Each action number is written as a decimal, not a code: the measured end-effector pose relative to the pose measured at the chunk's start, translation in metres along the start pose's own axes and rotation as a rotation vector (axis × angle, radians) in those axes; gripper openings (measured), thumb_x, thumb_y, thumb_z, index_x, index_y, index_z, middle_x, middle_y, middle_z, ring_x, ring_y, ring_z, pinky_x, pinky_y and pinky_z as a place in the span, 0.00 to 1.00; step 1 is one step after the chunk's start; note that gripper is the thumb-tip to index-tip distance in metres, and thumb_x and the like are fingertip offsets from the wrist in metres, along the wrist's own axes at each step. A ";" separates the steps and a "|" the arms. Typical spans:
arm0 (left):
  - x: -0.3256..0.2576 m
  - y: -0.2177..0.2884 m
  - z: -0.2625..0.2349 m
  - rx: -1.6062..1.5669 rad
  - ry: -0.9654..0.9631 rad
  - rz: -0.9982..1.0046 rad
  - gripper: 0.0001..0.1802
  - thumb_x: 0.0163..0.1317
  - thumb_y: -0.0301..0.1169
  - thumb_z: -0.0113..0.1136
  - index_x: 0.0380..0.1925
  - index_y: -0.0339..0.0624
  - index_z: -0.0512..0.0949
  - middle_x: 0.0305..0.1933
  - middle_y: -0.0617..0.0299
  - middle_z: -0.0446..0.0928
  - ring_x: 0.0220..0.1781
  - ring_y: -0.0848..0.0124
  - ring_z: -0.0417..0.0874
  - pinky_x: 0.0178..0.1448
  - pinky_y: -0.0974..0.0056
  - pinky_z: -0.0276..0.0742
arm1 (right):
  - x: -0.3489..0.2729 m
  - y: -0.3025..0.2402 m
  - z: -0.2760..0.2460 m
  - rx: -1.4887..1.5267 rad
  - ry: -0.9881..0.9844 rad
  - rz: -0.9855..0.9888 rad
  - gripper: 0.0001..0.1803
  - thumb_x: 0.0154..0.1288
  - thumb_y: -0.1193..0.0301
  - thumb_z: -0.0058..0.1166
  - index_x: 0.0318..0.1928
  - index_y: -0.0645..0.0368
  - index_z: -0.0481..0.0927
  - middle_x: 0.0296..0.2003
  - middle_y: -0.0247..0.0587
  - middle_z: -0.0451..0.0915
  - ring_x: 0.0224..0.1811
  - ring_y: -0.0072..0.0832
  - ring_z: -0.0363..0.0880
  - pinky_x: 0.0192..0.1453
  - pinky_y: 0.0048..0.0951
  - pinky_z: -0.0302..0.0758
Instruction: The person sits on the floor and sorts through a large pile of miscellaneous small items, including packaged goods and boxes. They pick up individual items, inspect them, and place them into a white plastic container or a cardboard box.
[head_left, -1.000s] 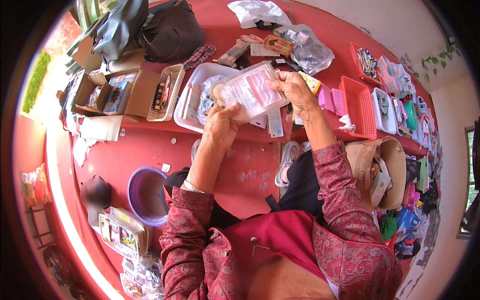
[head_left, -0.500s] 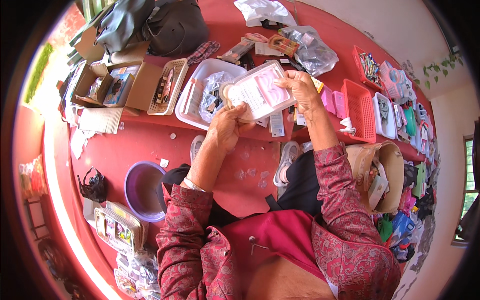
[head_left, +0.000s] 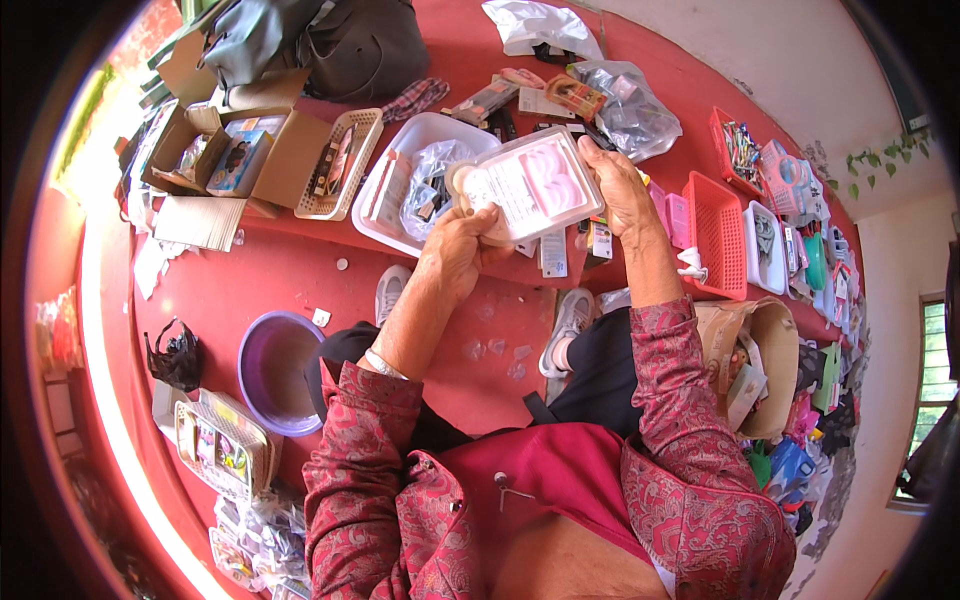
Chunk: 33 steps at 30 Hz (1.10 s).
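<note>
A flat clear plastic case with pink curved pieces and a white printed label is held up between my hands. My left hand pinches its lower left edge, thumb on top. My right hand grips the right edge, the thumb at the upper corner. A round pale part shows at the case's left end, partly under it; I cannot tell what it is. Just behind the case stands a white plastic tub with a clear bag and small packets in it.
On the red bench are a cream basket, an opened cardboard box, a dark bag, a red basket and a white tray. A purple basin stands on the floor at left, a large brown carton at right.
My right hand has shifted from the case's upper face to its right edge, with the fingers now lower behind it. The case has turned slightly; my left hand keeps its hold.
</note>
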<state>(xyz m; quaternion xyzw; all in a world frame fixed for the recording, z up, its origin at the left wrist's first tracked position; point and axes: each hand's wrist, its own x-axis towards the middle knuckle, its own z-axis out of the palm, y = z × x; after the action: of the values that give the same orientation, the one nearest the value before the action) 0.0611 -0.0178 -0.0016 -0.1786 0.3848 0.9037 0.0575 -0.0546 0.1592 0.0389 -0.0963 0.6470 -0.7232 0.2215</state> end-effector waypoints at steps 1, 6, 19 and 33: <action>0.000 0.000 0.000 -0.002 -0.001 0.006 0.14 0.59 0.28 0.52 0.43 0.32 0.68 0.39 0.57 0.75 0.35 0.70 0.79 0.27 0.71 0.80 | 0.000 0.000 0.001 -0.027 -0.039 -0.004 0.17 0.61 0.61 0.51 0.37 0.65 0.77 0.29 0.38 0.79 0.27 0.18 0.78 0.31 0.18 0.75; 0.003 -0.003 -0.003 0.020 0.015 0.035 0.14 0.58 0.29 0.52 0.42 0.31 0.68 0.39 0.56 0.74 0.36 0.69 0.78 0.29 0.70 0.80 | 0.003 0.005 -0.003 -0.294 -0.096 -0.056 0.14 0.59 0.64 0.53 0.33 0.66 0.77 0.26 0.37 0.79 0.23 0.18 0.76 0.30 0.17 0.74; -0.001 -0.008 0.002 0.502 0.130 0.403 0.07 0.58 0.29 0.50 0.34 0.37 0.72 0.23 0.60 0.75 0.21 0.64 0.77 0.25 0.66 0.74 | 0.006 -0.003 -0.016 -0.391 0.291 -0.020 0.33 0.59 0.40 0.39 0.28 0.63 0.75 0.13 0.34 0.71 0.11 0.16 0.65 0.14 0.14 0.59; -0.021 -0.008 0.012 1.759 0.162 1.456 0.08 0.46 0.27 0.54 0.30 0.44 0.75 0.37 0.64 0.76 0.43 0.70 0.77 0.62 0.50 0.57 | 0.003 0.005 0.009 0.080 0.054 0.236 0.04 0.55 0.74 0.50 0.29 0.62 0.75 0.18 0.30 0.74 0.08 0.12 0.63 0.09 0.12 0.58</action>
<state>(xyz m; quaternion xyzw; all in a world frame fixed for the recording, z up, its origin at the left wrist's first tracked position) 0.0790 -0.0027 0.0078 0.1309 0.8986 0.1264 -0.3993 -0.0519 0.1494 0.0353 0.0089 0.6300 -0.7198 0.2915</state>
